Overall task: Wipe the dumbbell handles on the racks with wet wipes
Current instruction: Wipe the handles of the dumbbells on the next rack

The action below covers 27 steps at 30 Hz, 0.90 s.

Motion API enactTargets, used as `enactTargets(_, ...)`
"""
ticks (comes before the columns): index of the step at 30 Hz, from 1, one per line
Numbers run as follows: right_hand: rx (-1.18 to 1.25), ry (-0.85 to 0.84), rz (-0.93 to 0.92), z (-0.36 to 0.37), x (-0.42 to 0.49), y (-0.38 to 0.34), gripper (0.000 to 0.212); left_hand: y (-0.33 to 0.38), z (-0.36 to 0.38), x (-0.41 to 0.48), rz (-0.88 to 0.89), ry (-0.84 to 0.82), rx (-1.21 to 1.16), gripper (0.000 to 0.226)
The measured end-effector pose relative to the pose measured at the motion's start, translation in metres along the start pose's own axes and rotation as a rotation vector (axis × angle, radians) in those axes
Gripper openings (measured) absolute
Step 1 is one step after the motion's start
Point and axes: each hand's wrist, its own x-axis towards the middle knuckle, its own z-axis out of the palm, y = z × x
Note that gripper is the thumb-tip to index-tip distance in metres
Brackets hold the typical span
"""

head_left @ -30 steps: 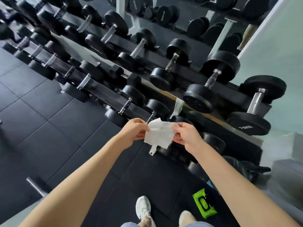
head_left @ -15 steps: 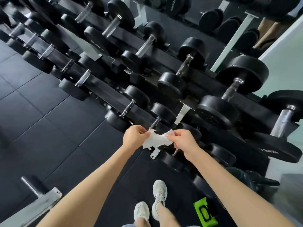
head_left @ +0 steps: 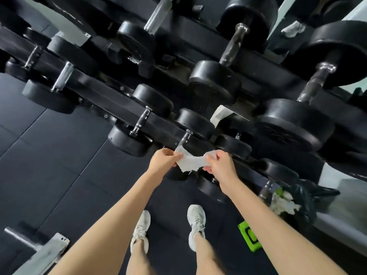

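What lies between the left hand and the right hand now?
In the head view, a white wet wipe stretches between them: the left hand pinches one end, the right hand the other.

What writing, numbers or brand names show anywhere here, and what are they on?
No text here can be read.
Large dumbbell end: raised marks, too blurred to read.
Middle dumbbell end: raised marks, also blurred.
Green pack on the floor: dark mark, no legible lettering.
Wet wipe, pinched by left hand and right hand: blank.
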Motion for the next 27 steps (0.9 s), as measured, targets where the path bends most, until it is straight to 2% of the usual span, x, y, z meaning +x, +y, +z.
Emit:
enactTargets(3,-0.153,0.145,0.003,0.004,-0.001,0.024,0.017,-0.006,0.011,0.01,0.113,-0.027,0.282,0.011)
enactTargets(5,-0.259,0.184,-0.014,0.004,-0.004,0.036,0.022,-0.005,0.018,0.013,0.218,0.004,0.383,0.002)
enactTargets(9,-0.245,0.122,-0.038,0.011,0.0,0.057,0.025,-0.013,0.028,0.03,0.317,-0.075,0.466,0.015)
enactTargets(11,-0.195,0.049,-0.035,0.019,0.006,0.067,0.005,-0.02,0.032,0.036,0.347,-0.173,0.483,0.017)
enactTargets(13,-0.153,0.009,-0.027,0.03,0.012,0.074,0.023,-0.027,0.037,0.042,0.352,-0.29,0.447,0.018)
enactTargets(14,-0.105,0.01,-0.031,0.035,0.016,0.078,0.025,-0.032,0.039,0.045,0.335,-0.328,0.409,0.018)
enactTargets(20,0.179,0.064,-0.078,0.058,0.037,0.091,0.007,-0.05,0.043,0.068,0.211,-0.374,0.167,0.014)
enactTargets(25,0.155,0.096,-0.004,0.061,0.064,0.111,0.009,-0.059,0.056,0.082,0.117,-0.43,0.047,0.025)
enactTargets(27,0.077,0.203,0.04,0.051,0.076,0.126,0.009,-0.062,0.064,0.089,0.098,-0.402,0.012,0.026)
